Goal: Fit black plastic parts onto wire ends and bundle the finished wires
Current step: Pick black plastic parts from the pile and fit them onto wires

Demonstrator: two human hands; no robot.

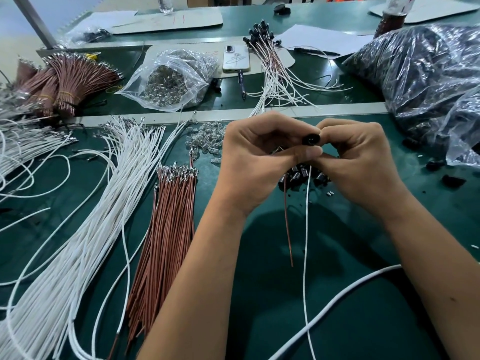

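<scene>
My left hand (257,157) and my right hand (358,154) meet above the green mat, and both pinch one small black plastic part (311,139) between their fingertips. A brown wire (287,224) and a white wire (306,245) hang down from the hands. A heap of loose black parts (304,176) lies just under the hands, partly hidden. A fan of brown wires (168,229) with metal terminals lies to the left, beside a long sheaf of white wires (98,229). Finished wires with black ends (270,71) lie at the back.
A clear bag of small glass bulbs (171,79) and loose bulbs (205,137) lie behind the hands. A phone (236,58), a pen (242,85), tied brown bundles (65,81) and a big plastic bag of black parts (426,81) ring the area. A thick white cable (345,294) crosses front right.
</scene>
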